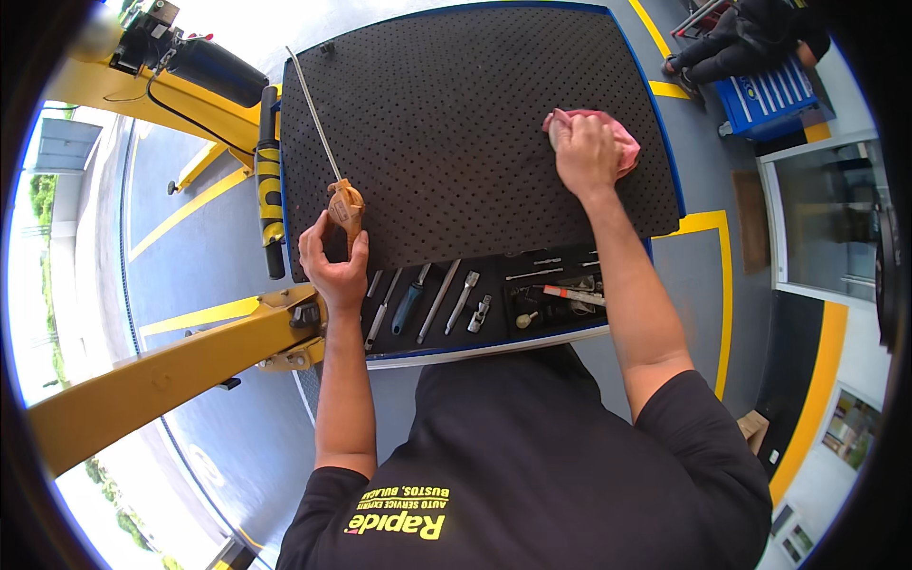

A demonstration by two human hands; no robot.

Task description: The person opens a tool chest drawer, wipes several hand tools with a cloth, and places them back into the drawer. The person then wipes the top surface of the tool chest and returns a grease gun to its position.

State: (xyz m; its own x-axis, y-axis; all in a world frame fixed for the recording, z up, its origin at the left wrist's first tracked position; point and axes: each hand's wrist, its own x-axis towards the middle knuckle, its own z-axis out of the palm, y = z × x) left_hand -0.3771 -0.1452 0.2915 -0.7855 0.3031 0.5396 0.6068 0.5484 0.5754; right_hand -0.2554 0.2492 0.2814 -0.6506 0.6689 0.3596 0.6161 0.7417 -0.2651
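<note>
My left hand (334, 266) is closed on the handle of an orange air blow gun (344, 204) at the left edge of the cart top. The gun's long, thin metal tube points away toward the far left corner. My right hand (586, 152) presses a bunched pink cloth (624, 150) onto the black dimpled mat (446, 123), right of the middle. Part of the cloth is hidden under my fingers.
Below the mat, an open drawer holds ratchet handles and extension bars (439, 302). Yellow lift arms (171, 370) flank the cart on the left. Far right, a person (741, 43) sits near a blue tool chest (768, 100).
</note>
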